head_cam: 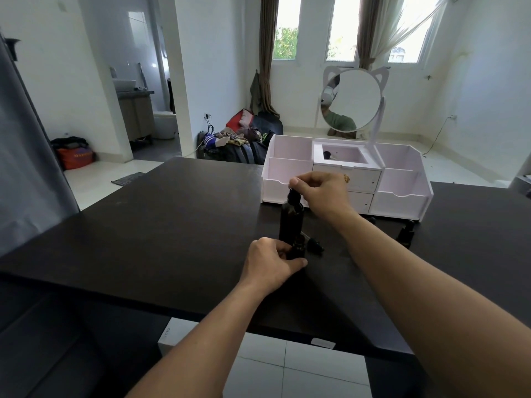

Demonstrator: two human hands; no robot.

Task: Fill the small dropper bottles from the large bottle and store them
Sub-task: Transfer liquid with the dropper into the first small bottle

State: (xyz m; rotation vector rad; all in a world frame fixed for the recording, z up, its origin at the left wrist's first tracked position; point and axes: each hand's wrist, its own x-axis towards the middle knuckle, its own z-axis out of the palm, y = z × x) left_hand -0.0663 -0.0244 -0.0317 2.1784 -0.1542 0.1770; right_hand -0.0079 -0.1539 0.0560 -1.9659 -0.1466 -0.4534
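Fingers of our right hand [319, 191] pinching the big bottle's [290, 222] cap, left hand [270, 262] gripping a small bottle [298, 248], mostly hidden against our dark table [172, 225].

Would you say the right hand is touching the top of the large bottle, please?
Touching. The head view shows the right hand pinching the cap of the large bottle with its fingertips.

white walls [224, 53], curtained windows [342, 33]

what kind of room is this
Most likely a lived-in room at home, perhaps a bedroom. A white vanity organiser with a cat-ear mirror stands on the dark table, clothes and bags are heaped on the floor by the wall, and a doorway at left opens onto a bathroom sink.
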